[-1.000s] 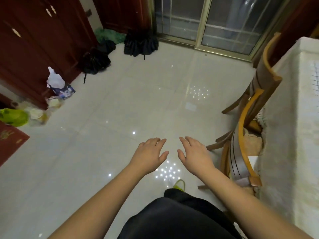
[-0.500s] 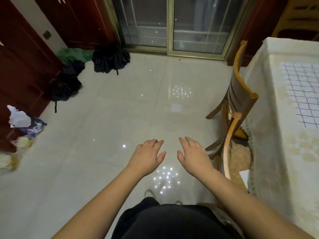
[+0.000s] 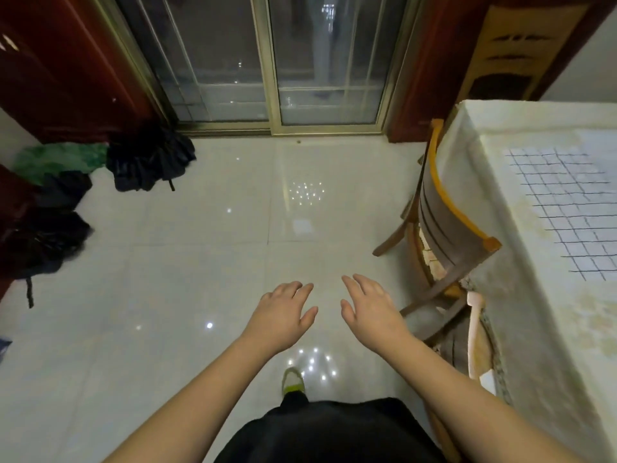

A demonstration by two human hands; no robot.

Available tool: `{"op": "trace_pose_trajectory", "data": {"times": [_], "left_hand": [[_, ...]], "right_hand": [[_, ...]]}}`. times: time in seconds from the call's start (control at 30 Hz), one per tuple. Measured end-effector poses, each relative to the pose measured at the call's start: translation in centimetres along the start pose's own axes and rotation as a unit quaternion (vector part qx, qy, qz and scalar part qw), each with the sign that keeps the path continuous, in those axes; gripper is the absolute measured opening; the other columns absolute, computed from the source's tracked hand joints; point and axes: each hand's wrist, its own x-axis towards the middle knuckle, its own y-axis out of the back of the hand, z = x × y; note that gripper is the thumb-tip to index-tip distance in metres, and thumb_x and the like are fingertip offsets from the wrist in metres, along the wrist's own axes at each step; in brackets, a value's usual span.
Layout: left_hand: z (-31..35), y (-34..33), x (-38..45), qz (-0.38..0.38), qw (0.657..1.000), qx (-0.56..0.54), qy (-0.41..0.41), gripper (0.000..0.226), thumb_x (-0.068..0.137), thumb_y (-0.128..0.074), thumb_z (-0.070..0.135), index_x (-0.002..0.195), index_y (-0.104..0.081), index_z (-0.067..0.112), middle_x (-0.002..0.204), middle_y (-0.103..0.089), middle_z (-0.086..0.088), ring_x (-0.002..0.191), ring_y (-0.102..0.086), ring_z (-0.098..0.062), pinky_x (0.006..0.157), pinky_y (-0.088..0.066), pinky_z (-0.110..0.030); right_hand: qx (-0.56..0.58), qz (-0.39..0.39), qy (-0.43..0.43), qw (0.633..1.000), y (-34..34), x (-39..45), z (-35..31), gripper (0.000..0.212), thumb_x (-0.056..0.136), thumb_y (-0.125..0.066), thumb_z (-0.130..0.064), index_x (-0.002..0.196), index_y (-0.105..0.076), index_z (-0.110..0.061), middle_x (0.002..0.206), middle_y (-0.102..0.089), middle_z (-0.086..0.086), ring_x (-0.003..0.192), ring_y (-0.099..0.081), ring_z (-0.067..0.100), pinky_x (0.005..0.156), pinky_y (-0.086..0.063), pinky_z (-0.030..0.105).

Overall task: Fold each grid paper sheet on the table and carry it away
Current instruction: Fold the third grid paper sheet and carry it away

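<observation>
A white grid paper sheet (image 3: 567, 208) with dark hand-drawn lines lies flat on the table (image 3: 534, 329) at the right, partly cut off by the frame edge. The table wears a pale cream cloth. My left hand (image 3: 283, 315) and my right hand (image 3: 370, 312) hover palm-down over the floor in front of me, fingers apart, holding nothing. Both hands are well left of the table and away from the sheet.
A wooden chair (image 3: 447, 235) stands tucked against the table's left side, with a second chair (image 3: 474, 339) nearer me. Dark bags (image 3: 150, 158) and green cloth (image 3: 56, 158) lie by the red cabinets at the left. A sliding glass door (image 3: 277, 61) is ahead. Shiny tiled floor (image 3: 200, 262) lies between.
The view has swung right and toward the table, bringing more of the grid paper sheet and tabletop into sight. My hands keep the same open pose in front of me.
</observation>
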Motion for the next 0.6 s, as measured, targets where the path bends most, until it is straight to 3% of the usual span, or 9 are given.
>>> {"op": "trace_pose_trajectory", "data": {"times": [0.23,0.6], "left_hand": [[-1.2,4.0,9.1,0.002,0.997,0.028,-0.073,0.057,0.099,-0.033,0.05,0.15,-0.028,0.024,0.149,-0.038,0.0,0.137,-0.034,-0.019,0.105,-0.034,-0.038],[2.9,7.8,25.4,-0.027,0.986,0.064,-0.153,0.058,0.099,-0.032,0.051,0.15,-0.027,0.025,0.15,-0.038,0.0,0.136,-0.034,-0.021,0.105,-0.035,-0.039]], "right_hand": [[-0.013,0.029,-0.064,0.997,2.9,5.8,1.2,0.055,0.1,-0.032,-0.042,0.15,-0.024,-0.022,0.153,-0.032,0.004,0.139,-0.03,0.021,0.114,-0.025,0.037],[-0.016,0.086,-0.094,0.992,8.2,16.8,8.2,0.052,0.1,-0.036,-0.038,0.147,-0.036,-0.015,0.146,-0.043,0.007,0.134,-0.038,0.023,0.111,-0.025,0.035]]}}
